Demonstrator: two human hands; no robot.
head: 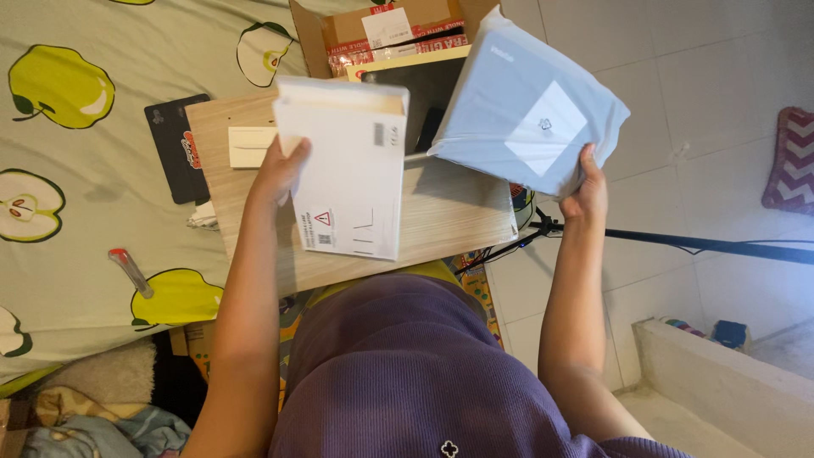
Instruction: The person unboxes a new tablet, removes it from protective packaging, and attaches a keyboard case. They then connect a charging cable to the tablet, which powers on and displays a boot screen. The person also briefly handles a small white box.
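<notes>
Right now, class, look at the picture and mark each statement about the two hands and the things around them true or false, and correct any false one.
1. The left hand holds a white box. True.
2. The right hand holds a red bag. False: it holds a pale blue bag.
3. A wooden board lies under the white box. True.
4. The bed sheet shows bananas. False: it shows green apples.
5. The cardboard box is beyond the board. True.
6. The black card lies on the floor. False: it lies on the bed sheet.
</notes>
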